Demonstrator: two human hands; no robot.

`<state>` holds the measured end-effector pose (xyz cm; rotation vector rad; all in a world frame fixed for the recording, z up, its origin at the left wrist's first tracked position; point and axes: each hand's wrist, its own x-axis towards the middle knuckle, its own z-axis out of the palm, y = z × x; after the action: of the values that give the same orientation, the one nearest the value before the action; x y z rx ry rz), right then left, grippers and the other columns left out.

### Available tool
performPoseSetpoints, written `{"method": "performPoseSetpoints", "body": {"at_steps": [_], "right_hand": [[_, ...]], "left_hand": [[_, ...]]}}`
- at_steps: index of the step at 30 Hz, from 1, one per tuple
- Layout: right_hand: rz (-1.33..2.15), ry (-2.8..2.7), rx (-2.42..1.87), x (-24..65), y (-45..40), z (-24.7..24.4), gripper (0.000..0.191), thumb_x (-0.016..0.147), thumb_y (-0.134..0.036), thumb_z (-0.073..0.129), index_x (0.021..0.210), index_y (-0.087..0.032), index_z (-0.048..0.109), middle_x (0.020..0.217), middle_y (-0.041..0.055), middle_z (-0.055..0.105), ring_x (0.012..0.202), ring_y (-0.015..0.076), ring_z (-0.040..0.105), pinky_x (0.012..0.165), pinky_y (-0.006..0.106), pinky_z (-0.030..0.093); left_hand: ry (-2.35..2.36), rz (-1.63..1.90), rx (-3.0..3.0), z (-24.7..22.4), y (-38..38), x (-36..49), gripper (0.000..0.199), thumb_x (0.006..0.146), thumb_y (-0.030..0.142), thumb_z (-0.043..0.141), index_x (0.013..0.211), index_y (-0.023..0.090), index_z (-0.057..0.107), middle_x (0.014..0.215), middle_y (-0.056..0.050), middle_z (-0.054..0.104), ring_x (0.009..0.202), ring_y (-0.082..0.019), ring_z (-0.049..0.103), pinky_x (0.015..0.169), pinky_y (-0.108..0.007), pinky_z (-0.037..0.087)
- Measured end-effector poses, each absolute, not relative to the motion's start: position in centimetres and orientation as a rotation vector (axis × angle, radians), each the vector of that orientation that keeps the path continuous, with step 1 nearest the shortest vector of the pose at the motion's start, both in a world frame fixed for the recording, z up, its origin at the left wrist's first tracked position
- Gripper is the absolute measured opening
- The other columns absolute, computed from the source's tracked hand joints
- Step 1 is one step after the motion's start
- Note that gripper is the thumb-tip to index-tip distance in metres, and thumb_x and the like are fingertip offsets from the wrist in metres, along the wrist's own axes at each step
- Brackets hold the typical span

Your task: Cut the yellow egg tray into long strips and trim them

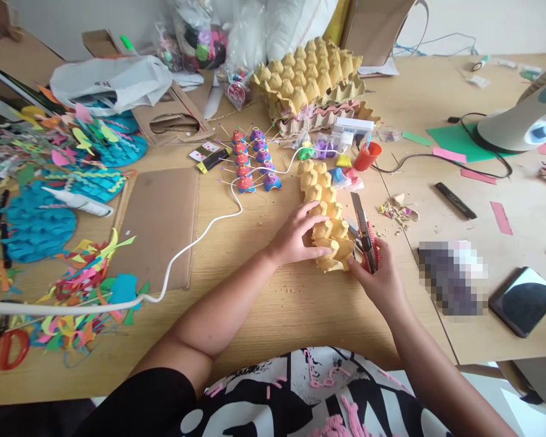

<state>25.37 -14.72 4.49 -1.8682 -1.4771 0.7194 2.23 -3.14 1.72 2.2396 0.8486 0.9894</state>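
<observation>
The table (236,321) before me carries a yellow egg-carton strip (338,229), lying lengthwise away from me. My left hand (293,235) grips its left side; my right hand (383,276), beside its near end, is closed around a red-handled cutter (366,235).

From here, the egg-carton strip (339,228) looks like rough, matt paper pulp, the cutter blade (358,210) like metal, the tabletop (255,321) like smooth, faintly glossy wood.

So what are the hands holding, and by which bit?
The right hand holds a cutter by its handle end. The left hand touches the near half of the yellow egg-carton strip; whether it grips, I can't tell.
</observation>
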Motion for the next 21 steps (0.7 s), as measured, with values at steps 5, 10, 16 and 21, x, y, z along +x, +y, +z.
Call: {"method": "performPoseSetpoints", "body": {"at_steps": [5, 10, 16, 21], "right_hand": [[0.886, -1.099, -1.747, 26.1, -14.9, 4.4, 0.064, 0.077, -0.049, 0.078, 0.130, -0.027, 0.049, 0.086, -0.0056, 0.052, 0.071, 0.0138, 0.050, 0.069, 0.031, 0.048], [0.848, -0.753, -1.666, 27.8, -13.2, 5.5, 0.065, 0.067, -0.033, 0.079, 0.123, -0.033, 0.046, 0.088, -0.0049, 0.049, 0.073, 0.0159, 0.050, 0.068, 0.032, 0.048], [0.706, -0.821, -1.671, 31.6, -10.9, 7.0, 0.063, 0.071, -0.027, 0.071, 0.128, -0.038, 0.045, 0.094, 0.0007, 0.058, 0.086, 0.0238, 0.060, 0.069, 0.036, 0.048], [0.681, -1.022, -1.714, 35.3, -8.7, 8.1, 0.070, 0.075, -0.017, 0.064, 0.139, -0.034, 0.041, 0.120, 0.0134, 0.062, 0.098, 0.0253, 0.062, 0.072, 0.035, 0.050]], "left_hand": [[0.665, 1.178, 2.301, 2.4, -3.4, 2.3, 0.058, 0.089, 0.055, 0.073, 0.137, 0.025, 0.062, 0.164, -0.016, 0.045, 0.158, -0.033, 0.038, 0.129, -0.057, 0.038], [0.708, 1.221, 2.306, 2.9, -4.1, 2.1, 0.041, 0.100, 0.050, 0.053, 0.132, 0.026, 0.063, 0.155, -0.012, 0.056, 0.149, -0.028, 0.051, 0.124, -0.054, 0.045], [1.273, 1.590, 1.902, 1.8, -3.0, 1.3, 0.041, 0.101, 0.061, 0.045, 0.114, 0.025, 0.061, 0.128, -0.012, 0.063, 0.129, -0.026, 0.059, 0.107, -0.047, 0.054], [1.296, 1.397, 1.442, 0.4, -0.5, 1.1, 0.055, 0.104, 0.066, 0.026, 0.133, 0.027, 0.051, 0.134, -0.012, 0.065, 0.123, -0.022, 0.065, 0.100, -0.041, 0.057]]}}
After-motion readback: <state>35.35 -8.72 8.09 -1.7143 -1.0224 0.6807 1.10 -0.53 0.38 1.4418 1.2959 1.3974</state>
